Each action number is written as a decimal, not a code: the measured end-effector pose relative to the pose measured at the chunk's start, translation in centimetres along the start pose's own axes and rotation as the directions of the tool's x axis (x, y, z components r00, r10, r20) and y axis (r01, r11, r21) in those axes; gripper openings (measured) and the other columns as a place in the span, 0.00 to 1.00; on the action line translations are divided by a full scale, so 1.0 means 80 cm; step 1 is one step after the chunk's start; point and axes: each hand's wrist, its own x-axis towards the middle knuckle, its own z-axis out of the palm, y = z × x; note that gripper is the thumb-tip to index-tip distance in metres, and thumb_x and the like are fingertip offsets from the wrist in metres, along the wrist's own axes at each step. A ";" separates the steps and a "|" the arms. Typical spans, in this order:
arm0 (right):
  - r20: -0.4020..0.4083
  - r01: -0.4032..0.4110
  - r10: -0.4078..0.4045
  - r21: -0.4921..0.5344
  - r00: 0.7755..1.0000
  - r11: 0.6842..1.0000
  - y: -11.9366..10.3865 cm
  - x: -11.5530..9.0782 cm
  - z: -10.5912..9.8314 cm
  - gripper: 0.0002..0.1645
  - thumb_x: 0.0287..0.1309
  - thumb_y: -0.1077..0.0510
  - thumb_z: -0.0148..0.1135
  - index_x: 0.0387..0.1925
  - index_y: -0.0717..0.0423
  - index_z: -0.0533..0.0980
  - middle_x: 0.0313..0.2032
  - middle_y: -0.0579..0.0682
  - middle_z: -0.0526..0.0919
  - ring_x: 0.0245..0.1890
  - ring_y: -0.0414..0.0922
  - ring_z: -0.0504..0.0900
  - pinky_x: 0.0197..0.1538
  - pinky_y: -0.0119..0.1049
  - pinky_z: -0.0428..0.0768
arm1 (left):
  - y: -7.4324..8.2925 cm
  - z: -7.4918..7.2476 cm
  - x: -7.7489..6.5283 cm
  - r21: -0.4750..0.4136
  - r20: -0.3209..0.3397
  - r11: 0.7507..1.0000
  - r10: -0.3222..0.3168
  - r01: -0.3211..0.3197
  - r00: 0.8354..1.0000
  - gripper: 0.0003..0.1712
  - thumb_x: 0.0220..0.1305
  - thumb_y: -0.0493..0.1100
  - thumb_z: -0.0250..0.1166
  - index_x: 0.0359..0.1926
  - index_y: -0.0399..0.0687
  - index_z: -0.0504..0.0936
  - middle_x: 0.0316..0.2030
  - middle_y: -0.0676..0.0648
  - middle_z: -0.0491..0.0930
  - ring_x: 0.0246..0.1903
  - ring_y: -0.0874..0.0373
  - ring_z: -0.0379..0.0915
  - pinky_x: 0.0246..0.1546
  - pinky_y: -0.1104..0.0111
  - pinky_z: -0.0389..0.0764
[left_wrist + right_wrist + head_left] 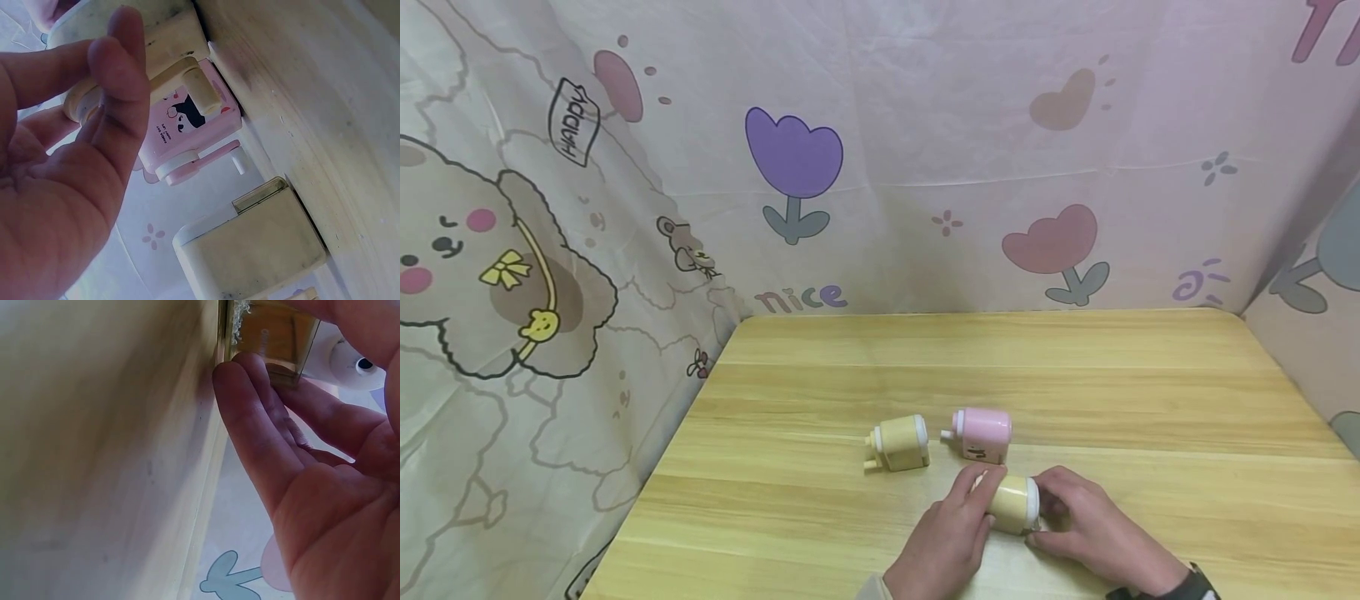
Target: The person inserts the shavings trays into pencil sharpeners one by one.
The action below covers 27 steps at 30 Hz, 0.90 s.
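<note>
A yellow crank pencil sharpener [1011, 505] lies on its base between both hands. My left hand [946, 533] grips it at the crank end, fingers over its top; in the left wrist view its yellow crank [201, 89] sticks out past the fingers. At the white end, my right hand [1086, 521] curls thumb and fingers about the clear shavings drawer [269, 331], which holds pale shavings at the table. Above that drawer, the right wrist view shows the white face [340, 362] with its dark pencil hole. Part of the sharpener's body is hidden by the left fingers.
Just behind the hands stands a pink pencil sharpener [987, 431] with a printed picture. Left of it is another yellow pencil sharpener [904, 443], crank facing left. The wood-grain table [790, 392] meets a patterned cloth [910, 167] at the back and sides.
</note>
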 end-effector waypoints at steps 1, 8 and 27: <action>0.002 -0.002 0.002 0.000 1.000 1.000 0.000 0.000 0.000 0.26 0.41 0.44 0.75 0.43 0.46 0.76 0.40 0.33 0.73 0.36 0.32 0.71 0.37 0.33 0.77 | 0.000 0.000 0.000 0.001 -0.001 1.000 0.001 -0.001 1.000 0.35 0.63 0.38 0.60 0.70 0.51 0.60 0.59 0.50 0.66 0.30 0.65 0.74 0.28 0.78 0.73; 0.039 -0.056 0.056 0.008 0.998 0.998 -0.004 0.002 -0.003 0.28 0.41 0.43 0.74 0.44 0.48 0.77 0.40 0.35 0.74 0.36 0.33 0.72 0.38 0.34 0.77 | -0.001 0.001 0.000 0.005 0.004 1.000 0.007 -0.007 1.000 0.36 0.62 0.37 0.60 0.70 0.51 0.60 0.59 0.50 0.66 0.31 0.65 0.73 0.27 0.79 0.72; -0.040 -0.015 0.016 0.014 0.999 1.000 -0.005 0.002 0.005 0.27 0.37 0.46 0.77 0.41 0.45 0.76 0.38 0.33 0.74 0.35 0.32 0.72 0.35 0.33 0.76 | -0.002 0.001 0.000 -0.004 0.015 1.000 0.000 0.000 1.000 0.36 0.63 0.38 0.60 0.70 0.53 0.59 0.59 0.51 0.66 0.30 0.66 0.73 0.26 0.79 0.72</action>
